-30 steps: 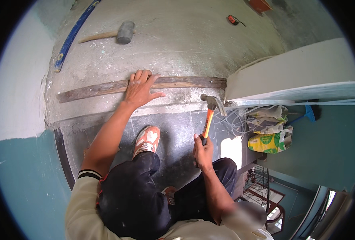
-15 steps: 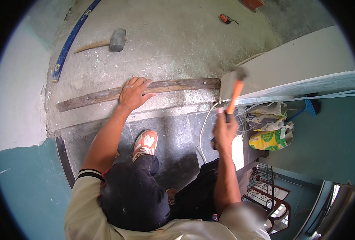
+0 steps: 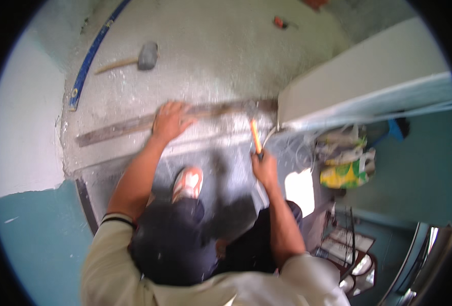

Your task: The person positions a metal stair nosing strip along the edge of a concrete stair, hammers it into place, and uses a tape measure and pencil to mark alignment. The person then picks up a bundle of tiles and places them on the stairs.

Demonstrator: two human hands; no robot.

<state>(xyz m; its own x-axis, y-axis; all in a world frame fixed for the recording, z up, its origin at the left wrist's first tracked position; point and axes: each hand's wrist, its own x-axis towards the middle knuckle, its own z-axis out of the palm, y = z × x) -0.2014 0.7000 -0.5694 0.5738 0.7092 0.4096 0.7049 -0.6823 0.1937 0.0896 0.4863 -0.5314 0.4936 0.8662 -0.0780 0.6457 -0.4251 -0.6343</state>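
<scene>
A long, weathered wooden strip (image 3: 116, 131) lies across the floor along the edge of a step. My left hand (image 3: 170, 122) rests on its middle, fingers laid over the wood and thumb out to the side. My right hand (image 3: 264, 167) is closed round the dark grip of a hammer (image 3: 256, 135) with an orange handle. The blurred hammer head is over the strip's right end, beside the wall corner; whether it touches the wood I cannot tell. Any nail under the head is hidden.
Beyond the strip lie a rubber mallet (image 3: 147, 56), a long blue bar (image 3: 87, 66) and a small red and black tool (image 3: 281, 22). The wall end (image 3: 358, 81) juts in at right. Bags (image 3: 344, 173) and a blue broom (image 3: 395, 130) are past it.
My right hand has swung the hammer down and to the left, bringing its head from beside the wall onto the strip's right end. My left hand stays on the wood. The view has shifted slightly.
</scene>
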